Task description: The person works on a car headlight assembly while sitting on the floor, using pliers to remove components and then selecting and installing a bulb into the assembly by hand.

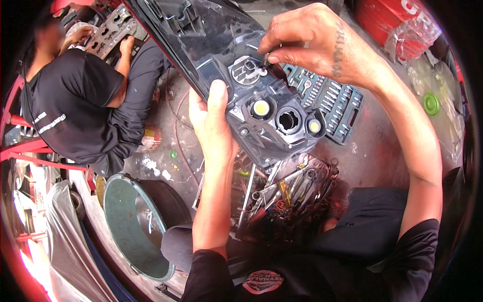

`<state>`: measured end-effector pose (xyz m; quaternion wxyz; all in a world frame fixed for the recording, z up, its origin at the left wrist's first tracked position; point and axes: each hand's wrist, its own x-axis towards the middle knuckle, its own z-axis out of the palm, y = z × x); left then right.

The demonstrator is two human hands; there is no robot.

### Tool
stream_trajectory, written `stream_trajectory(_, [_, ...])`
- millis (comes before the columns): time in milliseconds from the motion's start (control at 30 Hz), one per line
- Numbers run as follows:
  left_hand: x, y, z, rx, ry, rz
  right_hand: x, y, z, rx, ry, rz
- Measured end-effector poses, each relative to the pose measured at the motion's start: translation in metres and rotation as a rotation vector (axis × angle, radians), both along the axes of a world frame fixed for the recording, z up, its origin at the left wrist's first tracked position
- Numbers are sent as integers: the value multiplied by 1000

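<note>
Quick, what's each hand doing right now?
Left hand: closed, gripping the dark lamp housing by its side.
Right hand: fingers pinched on a small dark part; can't tell what.

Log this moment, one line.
Left hand: holds lamp housing | Right hand: pinches small dark piece | Nearby: socket set, wrenches

Stained grey floor (370, 156), bearing an open teal socket case (339, 113) at two o'clock, heaped wrenches (297, 183) at five, their footing hidden, a green tub (119, 231) at eight, a small green cap (173, 153) and white flecks (150, 164) at nine, a thin hose (174, 126) toward ten.
</note>
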<state>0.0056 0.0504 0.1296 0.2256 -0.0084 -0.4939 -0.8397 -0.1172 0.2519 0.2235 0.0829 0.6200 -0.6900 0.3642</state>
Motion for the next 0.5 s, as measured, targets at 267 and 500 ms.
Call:
stream_trajectory(267, [1,-1,1,19,-10,-15,4,-1,3,4,16,0])
stream_trajectory(500, [3,6,2,17,-38,-6,0,-3,-9,28,32,-44])
